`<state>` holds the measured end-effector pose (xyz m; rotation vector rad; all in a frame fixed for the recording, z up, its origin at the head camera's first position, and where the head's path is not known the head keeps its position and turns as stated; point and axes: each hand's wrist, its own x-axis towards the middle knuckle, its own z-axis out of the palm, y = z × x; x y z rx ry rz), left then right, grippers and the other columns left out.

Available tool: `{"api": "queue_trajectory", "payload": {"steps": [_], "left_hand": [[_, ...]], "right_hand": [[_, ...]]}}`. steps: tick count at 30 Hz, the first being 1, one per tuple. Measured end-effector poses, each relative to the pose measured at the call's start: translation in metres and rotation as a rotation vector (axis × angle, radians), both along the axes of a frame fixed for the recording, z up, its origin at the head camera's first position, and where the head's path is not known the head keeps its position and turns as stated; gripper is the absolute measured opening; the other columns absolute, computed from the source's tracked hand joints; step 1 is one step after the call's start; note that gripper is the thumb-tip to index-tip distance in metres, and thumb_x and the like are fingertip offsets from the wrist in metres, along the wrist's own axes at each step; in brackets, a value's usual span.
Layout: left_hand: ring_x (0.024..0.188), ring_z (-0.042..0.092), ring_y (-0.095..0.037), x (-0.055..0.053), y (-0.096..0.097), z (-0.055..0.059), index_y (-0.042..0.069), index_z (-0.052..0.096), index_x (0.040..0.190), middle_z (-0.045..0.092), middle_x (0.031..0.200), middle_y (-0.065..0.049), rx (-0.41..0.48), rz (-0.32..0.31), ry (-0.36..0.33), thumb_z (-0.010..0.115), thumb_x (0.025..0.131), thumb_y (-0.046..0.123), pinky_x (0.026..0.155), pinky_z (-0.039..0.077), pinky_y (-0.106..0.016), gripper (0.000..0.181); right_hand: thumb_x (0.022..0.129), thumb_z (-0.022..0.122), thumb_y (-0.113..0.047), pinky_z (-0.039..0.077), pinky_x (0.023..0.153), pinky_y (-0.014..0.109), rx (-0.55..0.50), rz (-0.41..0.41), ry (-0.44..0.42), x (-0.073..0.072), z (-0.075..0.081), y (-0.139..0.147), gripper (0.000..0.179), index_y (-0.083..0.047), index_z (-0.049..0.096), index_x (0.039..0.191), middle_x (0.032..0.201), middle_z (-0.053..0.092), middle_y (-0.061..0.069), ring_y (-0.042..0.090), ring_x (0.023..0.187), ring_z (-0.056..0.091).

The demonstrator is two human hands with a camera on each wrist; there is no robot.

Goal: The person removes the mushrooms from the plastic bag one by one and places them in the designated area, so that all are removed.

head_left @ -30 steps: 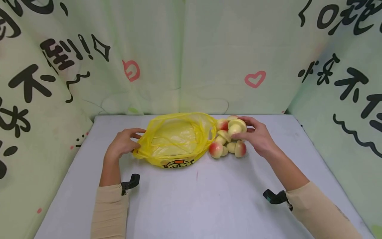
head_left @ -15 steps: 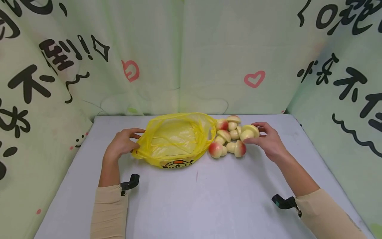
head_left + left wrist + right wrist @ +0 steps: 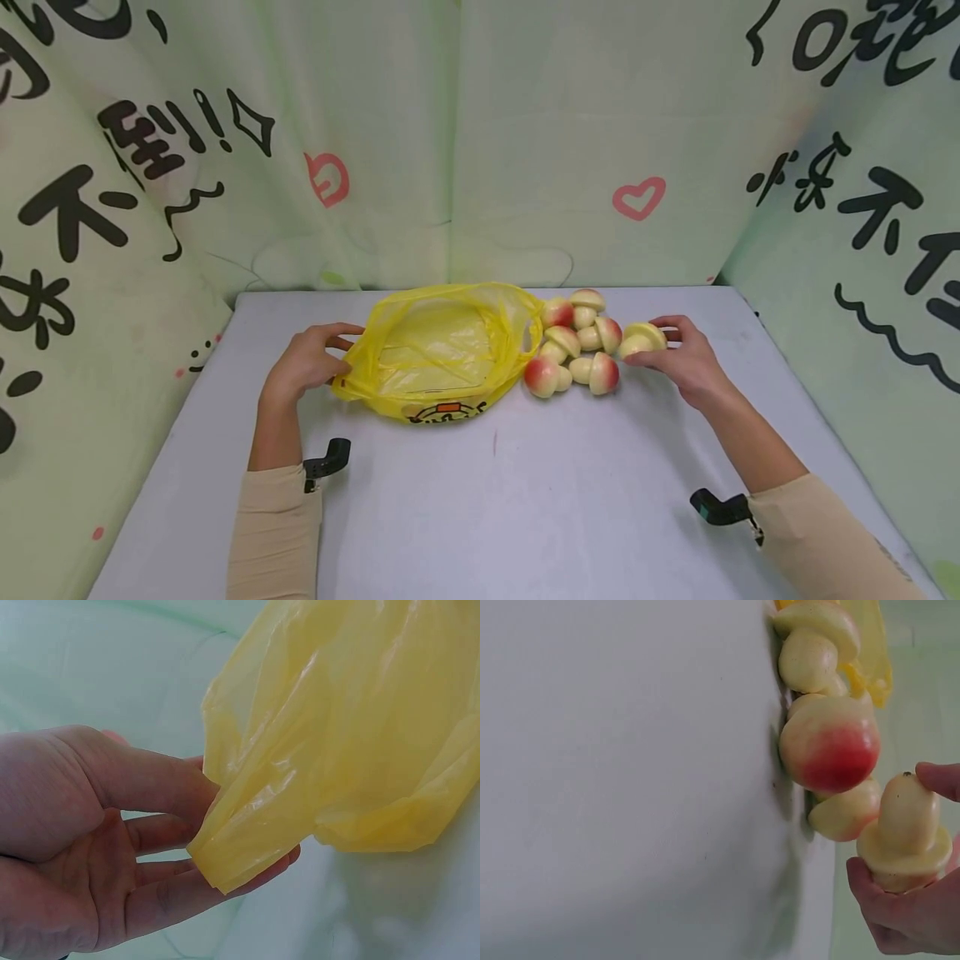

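My left hand [image 3: 306, 360] pinches the left edge of a yellow plastic bag [image 3: 435, 346], which lies with its mouth spread on the table; black print shows at its front. In the left wrist view a gathered corner of the bag [image 3: 251, 844] runs between thumb and fingers. My right hand [image 3: 692, 363] holds a toy mushroom [image 3: 642, 338] with a pale stem and yellowish rim, thumb at the stem's end and fingers round the cap, as the right wrist view shows. Several more toy mushrooms [image 3: 603, 373] with red-tinted caps lie clustered between bag and right hand.
The white table [image 3: 495, 508] reaches to a pale green curtain [image 3: 525, 125] with black lettering and red hearts, which closes in the back and both sides. The loose mushrooms lie close against the bag's right handle [image 3: 534, 325].
My right hand has drawn its mushroom rightward and slightly nearer, off the cluster, so another red-tinted mushroom behind it now shows. The left hand and the bag have hardly moved.
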<state>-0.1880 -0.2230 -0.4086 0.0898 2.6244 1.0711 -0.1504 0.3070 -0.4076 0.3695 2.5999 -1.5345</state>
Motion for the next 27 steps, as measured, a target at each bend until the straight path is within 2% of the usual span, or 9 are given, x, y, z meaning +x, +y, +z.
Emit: {"api": "queue_trajectory", "payload": {"steps": [8,15,22,27], "left_hand": [[0.103,0.063,-0.033,0.0,0.0,0.001,0.011,0.053,0.152,0.059,0.144,-0.027,0.003,0.008,-0.008,0.062,0.088,0.0,0.075,0.053,-0.029,0.065],[0.107,0.062,-0.035,-0.001,0.002,0.0,0.011,0.054,0.152,0.059,0.144,-0.027,0.002,0.018,-0.01,0.062,0.087,0.0,0.076,0.053,-0.03,0.066],[0.105,0.063,-0.034,0.0,0.002,-0.001,0.01,0.054,0.151,0.06,0.143,-0.027,0.01,0.018,-0.011,0.062,0.087,0.0,0.076,0.055,-0.03,0.065],[0.103,0.063,-0.034,0.0,0.001,0.0,0.01,0.055,0.15,0.06,0.142,-0.027,0.009,0.016,-0.006,0.062,0.086,0.0,0.074,0.054,-0.03,0.066]], "right_hand": [[0.085,0.086,-0.025,0.052,0.074,0.014,0.055,-0.042,-0.059,-0.005,-0.011,0.007,0.095,0.004,0.027,0.154,0.146,0.036,0.028,0.034,0.12,0.047],[0.084,0.087,-0.034,0.051,0.075,0.019,0.106,-0.062,-0.125,-0.008,-0.014,0.01,0.102,0.004,0.024,0.154,0.137,0.042,0.026,0.032,0.114,0.05],[0.083,0.087,-0.037,0.05,0.085,0.032,0.132,-0.071,-0.141,-0.013,-0.02,0.009,0.104,0.004,0.023,0.154,0.139,0.042,0.028,0.034,0.114,0.05],[0.083,0.087,-0.038,0.048,0.084,0.033,0.136,-0.063,-0.134,-0.014,-0.024,0.008,0.103,0.005,0.024,0.153,0.139,0.042,0.029,0.036,0.114,0.05]]}}
